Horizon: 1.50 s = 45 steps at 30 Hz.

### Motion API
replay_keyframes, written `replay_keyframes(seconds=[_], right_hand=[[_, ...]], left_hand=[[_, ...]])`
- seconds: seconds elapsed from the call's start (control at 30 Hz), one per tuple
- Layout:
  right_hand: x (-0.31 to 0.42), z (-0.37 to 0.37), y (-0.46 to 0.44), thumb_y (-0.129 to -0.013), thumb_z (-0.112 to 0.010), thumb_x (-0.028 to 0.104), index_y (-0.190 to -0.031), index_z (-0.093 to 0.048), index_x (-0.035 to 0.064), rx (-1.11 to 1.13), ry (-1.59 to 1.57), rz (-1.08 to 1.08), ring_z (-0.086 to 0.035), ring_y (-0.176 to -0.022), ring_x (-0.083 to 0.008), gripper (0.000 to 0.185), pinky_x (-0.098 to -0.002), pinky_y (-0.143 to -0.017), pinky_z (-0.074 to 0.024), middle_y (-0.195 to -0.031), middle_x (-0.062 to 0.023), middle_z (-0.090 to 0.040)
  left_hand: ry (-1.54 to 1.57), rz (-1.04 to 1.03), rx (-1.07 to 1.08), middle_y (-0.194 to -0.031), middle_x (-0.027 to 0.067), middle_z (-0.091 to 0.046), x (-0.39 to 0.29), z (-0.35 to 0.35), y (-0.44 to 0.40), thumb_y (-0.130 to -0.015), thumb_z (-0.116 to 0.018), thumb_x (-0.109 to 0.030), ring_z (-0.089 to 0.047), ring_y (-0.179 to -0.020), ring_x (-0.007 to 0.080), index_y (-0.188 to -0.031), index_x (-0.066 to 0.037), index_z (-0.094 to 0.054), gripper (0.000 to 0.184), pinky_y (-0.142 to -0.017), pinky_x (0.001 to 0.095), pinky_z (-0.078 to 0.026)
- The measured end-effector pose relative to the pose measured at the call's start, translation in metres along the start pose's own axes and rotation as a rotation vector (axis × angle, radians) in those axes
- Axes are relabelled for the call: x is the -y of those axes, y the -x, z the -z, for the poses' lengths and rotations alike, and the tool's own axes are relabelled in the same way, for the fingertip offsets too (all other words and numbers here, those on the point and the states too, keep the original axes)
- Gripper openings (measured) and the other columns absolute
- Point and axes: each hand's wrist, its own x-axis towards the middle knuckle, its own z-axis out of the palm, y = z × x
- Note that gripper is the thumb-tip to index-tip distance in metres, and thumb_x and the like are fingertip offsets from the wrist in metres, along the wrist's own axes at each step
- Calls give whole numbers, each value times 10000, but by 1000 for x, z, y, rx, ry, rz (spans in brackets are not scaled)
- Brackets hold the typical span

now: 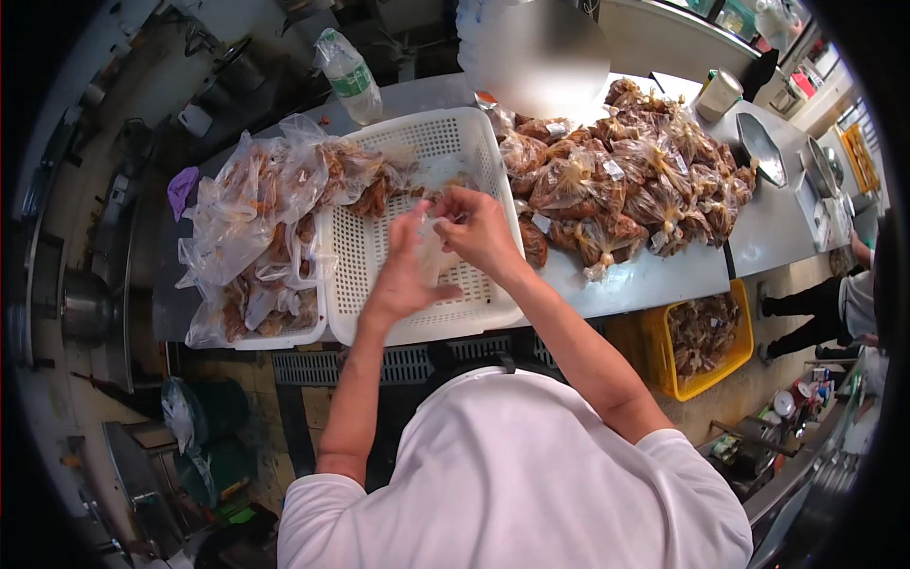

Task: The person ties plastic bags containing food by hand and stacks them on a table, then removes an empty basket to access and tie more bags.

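Observation:
Over a white perforated basket (353, 247), my right hand (477, 229) has its fingers pinched on what looks like a thin clear plastic bag (432, 254). My left hand (408, 270) is beside it, somewhat blurred, with thumb and fingers apart. Left of the basket, loose clear bags of brown food (256, 218) are heaped in a white tray (284, 339) and hang over its edge. Some brown pieces (379, 190) lie at the basket's left rim. To the right is a large pile of knotted bags of brown food (626, 180).
A plastic bottle with a green label (349, 76) stands behind the basket. A yellow crate (747, 332) of bagged food sits on the floor at right. A metal scoop (761, 149) and a container (718, 95) are on the table. Another person (858, 303) stands far right.

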Motion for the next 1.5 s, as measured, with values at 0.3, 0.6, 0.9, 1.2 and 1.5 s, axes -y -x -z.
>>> replay_keyframes(seconds=[0.3, 0.6, 0.9, 1.2, 1.5], right_hand=[[-17, 36, 1, -677, -884, 160, -1235, -622, 53, 187, 143, 457, -613, -1113, -310, 625, -415, -974, -512, -1109, -114, -663], [-91, 0, -1, -1019, -545, 132, -1224, -621, 15, 78, -536, -180, -606, -1129, -180, 248, -332, -965, -482, -1188, -75, -667], [-76, -11, -9, -1080, -490, 268, -1152, -609, 9, 80, -663, -140, -653, -922, -148, 293, -351, -785, -539, -1056, -83, -678], [-53, -7, 1, -1010, -564, 331, -921, -624, -24, 526, -16, -39, -653, -744, -337, 371, -444, -702, -487, -775, -173, -679], [-49, 11, -4, -848, -702, 128, -900, -646, 6, 354, 487, 355, -615, -952, -392, 144, -477, -799, -458, -927, -201, -656]], left_hand=[[224, -22, 154, -880, 177, -733, -34, 24, -59, -775, -673, 76, -743, -808, 268, -978, 9, -723, 219, -724, 344, -553], [-8, -67, -267, -1259, 142, -633, 4, 10, -32, -948, -702, -240, -616, -1123, 286, -1311, -11, -573, 448, -921, 392, -508], [161, -40, 102, -1041, 149, -669, 6, -14, -19, -923, -637, -94, -650, -849, 286, -1211, 26, -615, 313, -795, 378, -524], [1822, 532, 7, -678, -8, -512, 72, 12, -58, -887, -777, -356, -440, -542, 106, -903, -93, -588, 325, -513, 291, -398], [-519, -394, 392, -925, 104, -667, 6, 21, -38, -841, -788, -256, -657, -819, 287, -1136, -32, -619, 408, -745, 399, -502]])
